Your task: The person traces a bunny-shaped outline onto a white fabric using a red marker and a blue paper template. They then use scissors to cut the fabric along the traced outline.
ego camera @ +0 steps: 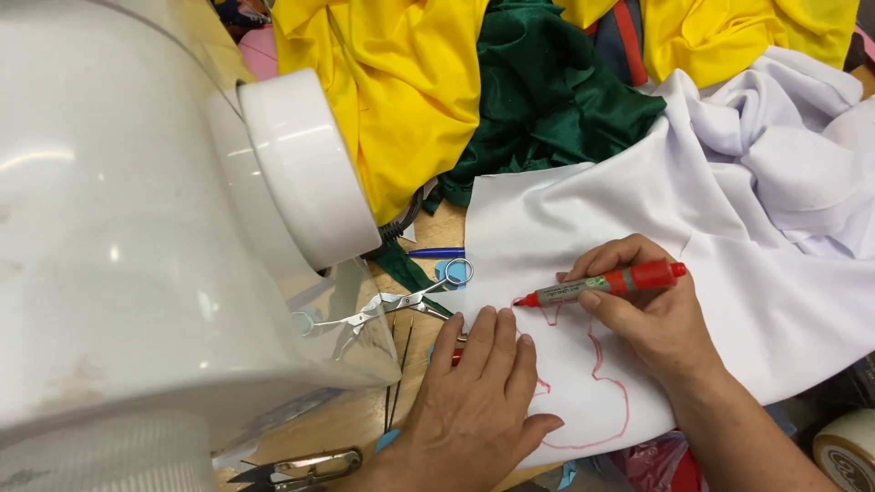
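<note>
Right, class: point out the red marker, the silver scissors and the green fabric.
red marker [602, 283], head view, middle of its barrel
silver scissors [401, 302], head view, near the pivot
green fabric [547, 91], head view, middle of the crumpled heap

A red marker [602, 286] with a grey label band is lying nearly level, tip pointing left and touching the white cloth [729, 264], which is spreading flat over the table at its near edge, bearing a red curving outline, and bunching into folds farther back.
</note>
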